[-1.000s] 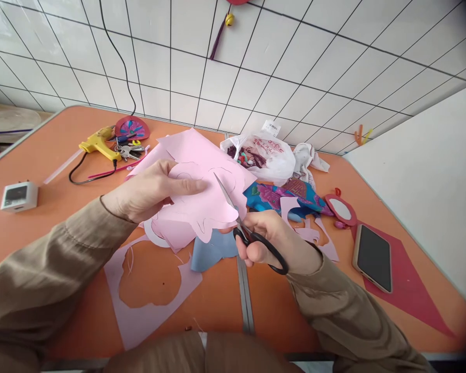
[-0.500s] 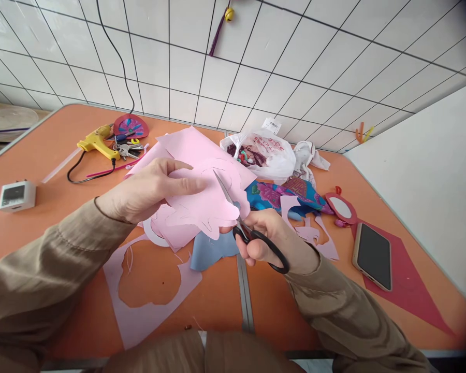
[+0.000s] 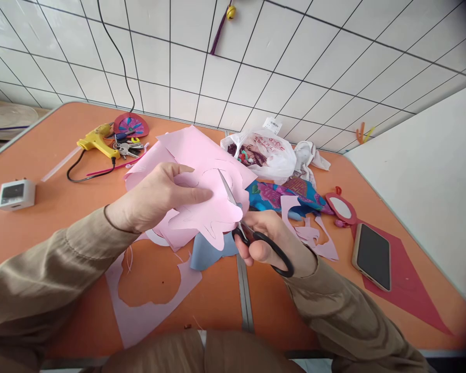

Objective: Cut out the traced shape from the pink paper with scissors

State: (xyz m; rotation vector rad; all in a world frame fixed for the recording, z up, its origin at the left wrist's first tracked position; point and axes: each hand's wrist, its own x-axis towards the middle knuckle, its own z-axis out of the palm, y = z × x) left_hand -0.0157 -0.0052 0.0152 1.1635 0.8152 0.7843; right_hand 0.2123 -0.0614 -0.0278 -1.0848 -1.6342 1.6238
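Note:
A pink sheet point(image 3: 217, 194) with thin drawn outlines and a wavy cut edge is pinched in my left hand point(image 3: 161, 194), thumb on top. My right hand point(image 3: 274, 241) is closed round the black handles of the scissors point(image 3: 228, 187). The blades are apart and meet the sheet at its right edge, one blade lying over the pink surface. Behind and under the held piece are more pink sheets point(image 3: 192, 142). Just below lies a blue piece point(image 3: 212, 251), partly covered. A pink offcut point(image 3: 140, 326) with a large cut-out hole rests nearest my body.
A yellow glue gun point(image 3: 98, 142), keys point(image 3: 128, 149) and a white charger point(image 3: 16, 194) lie to the left. At the back sits a white plastic bag point(image 3: 275, 155) beside patterned blue cloth point(image 3: 274, 197). On the right, a phone point(image 3: 373, 256) rests on red sheet point(image 3: 415, 295).
My left hand has shifted slightly right, turning the pink sheet so its pointed lower part swings down and right. The scissors stay near the same spot.

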